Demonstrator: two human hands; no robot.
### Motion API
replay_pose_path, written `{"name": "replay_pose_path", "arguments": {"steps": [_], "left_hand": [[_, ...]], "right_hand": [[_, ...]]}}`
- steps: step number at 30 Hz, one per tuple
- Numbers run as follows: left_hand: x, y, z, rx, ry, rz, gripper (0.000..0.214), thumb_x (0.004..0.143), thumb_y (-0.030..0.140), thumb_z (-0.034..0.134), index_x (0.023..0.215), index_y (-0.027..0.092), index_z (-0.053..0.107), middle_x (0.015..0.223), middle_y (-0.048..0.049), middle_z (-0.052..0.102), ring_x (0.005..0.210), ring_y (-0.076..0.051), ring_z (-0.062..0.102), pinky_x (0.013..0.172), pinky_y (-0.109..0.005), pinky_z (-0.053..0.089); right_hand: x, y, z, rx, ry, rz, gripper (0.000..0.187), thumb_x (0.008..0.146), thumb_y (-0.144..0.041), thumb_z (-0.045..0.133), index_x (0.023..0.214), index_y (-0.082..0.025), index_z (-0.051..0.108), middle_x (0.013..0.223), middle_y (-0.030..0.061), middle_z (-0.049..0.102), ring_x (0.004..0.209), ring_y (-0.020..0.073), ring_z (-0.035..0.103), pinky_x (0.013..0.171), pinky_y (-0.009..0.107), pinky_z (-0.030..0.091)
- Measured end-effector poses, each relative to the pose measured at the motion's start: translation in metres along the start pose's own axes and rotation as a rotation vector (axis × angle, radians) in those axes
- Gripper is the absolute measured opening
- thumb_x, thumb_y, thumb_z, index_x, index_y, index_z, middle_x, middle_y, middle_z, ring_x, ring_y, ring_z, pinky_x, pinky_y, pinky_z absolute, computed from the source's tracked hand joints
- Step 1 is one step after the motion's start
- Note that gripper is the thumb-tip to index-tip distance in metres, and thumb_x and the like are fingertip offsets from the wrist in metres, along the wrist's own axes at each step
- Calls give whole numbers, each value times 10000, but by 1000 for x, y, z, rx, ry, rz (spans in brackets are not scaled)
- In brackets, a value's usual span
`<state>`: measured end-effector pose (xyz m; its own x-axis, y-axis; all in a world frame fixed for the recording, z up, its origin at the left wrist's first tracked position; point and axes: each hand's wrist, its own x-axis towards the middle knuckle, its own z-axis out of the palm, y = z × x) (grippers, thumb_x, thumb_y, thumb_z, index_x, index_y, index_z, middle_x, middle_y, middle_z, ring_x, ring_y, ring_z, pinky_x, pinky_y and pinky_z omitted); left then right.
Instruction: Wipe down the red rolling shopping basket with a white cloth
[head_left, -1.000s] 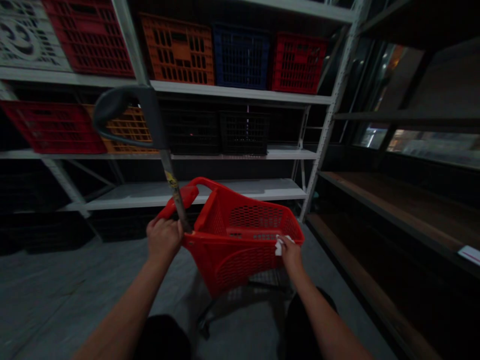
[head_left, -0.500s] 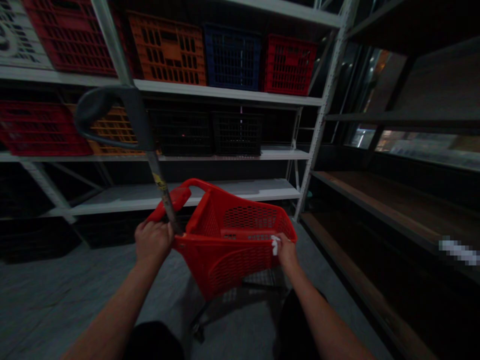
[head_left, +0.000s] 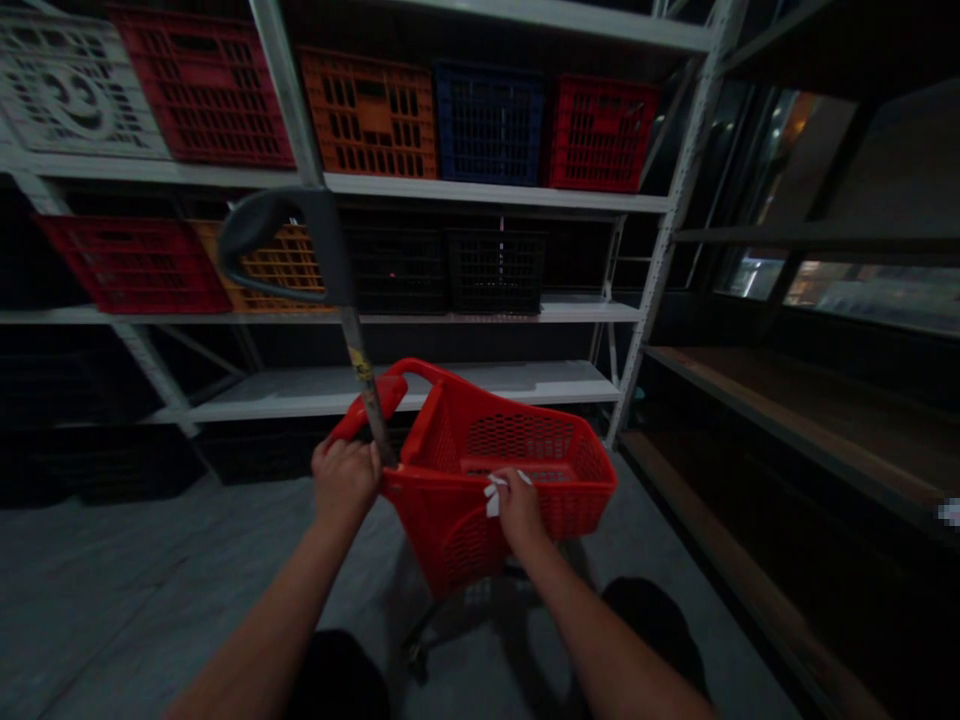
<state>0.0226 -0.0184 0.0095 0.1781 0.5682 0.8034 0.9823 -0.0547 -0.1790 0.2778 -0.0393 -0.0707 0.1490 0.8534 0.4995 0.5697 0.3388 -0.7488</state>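
1. My cart (head_left: 424,510) is bright red, glossy at the rim, and stands on the grey floor (head_left: 240,560) in front of the rack (head_left: 547,382), between my two arms.
2. Its basket is moulded plastic, deep and sloped underneath, with rounded corners and walls pierced by a honeycomb of small holes; dark legs show beneath.
3. A dull metal pole (head_left: 378,420) rises at the handle end, tilted, with a yellow sticker and a dark looped grip (head_left: 330,240).
4. Behind, the rack's pale metal shelves carry slatted crates (head_left: 491,125) (one wears a smiling face).
5. My left hand (head_left: 346,485) is curled, knuckles up, around the cart's handle end, just beside the pole's foot; I can't tell if it touches the pole.
6. My right hand (head_left: 517,507) pinches a crumpled white wad (head_left: 492,499) (cloth or paper, I can't tell) at the near rim, forearm reaching in from the lower right.
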Motion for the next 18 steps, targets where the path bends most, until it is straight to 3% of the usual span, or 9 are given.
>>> {"name": "replay_pose_path", "arguments": {"steps": [5,8,12,18], "left_hand": [[0,0,-2,-23,9,-10,329,816,291,364,539,189,510,568,-28,556,674,-174,473,834,-367,301],[1,-1,-3,-25,-4,5,326,813,289,368,547,182,524,577,-35,564,669,-175,475,826,-363,305],[3,-5,-1,-14,-33,20,320,809,286,371,560,173,537,593,-48,576,691,-188,487,824,-370,303],[6,-12,8,-35,-58,29,325,809,289,356,559,175,529,600,-57,582,678,-191,482,813,-376,301]], "right_hand": [[11,-81,55,60,-108,-140,217,771,-101,430,888,-192,589,826,28,625,795,147,556,721,234,398],[15,-90,63,39,-139,-209,233,764,-92,441,915,-199,583,868,25,628,825,143,553,748,229,389],[11,-44,38,-44,-159,-133,229,764,-84,428,874,-207,588,787,11,638,737,134,568,675,207,395],[0,61,-50,-234,-8,-18,246,756,-114,407,885,-177,607,817,47,648,785,160,577,723,238,403]]}}
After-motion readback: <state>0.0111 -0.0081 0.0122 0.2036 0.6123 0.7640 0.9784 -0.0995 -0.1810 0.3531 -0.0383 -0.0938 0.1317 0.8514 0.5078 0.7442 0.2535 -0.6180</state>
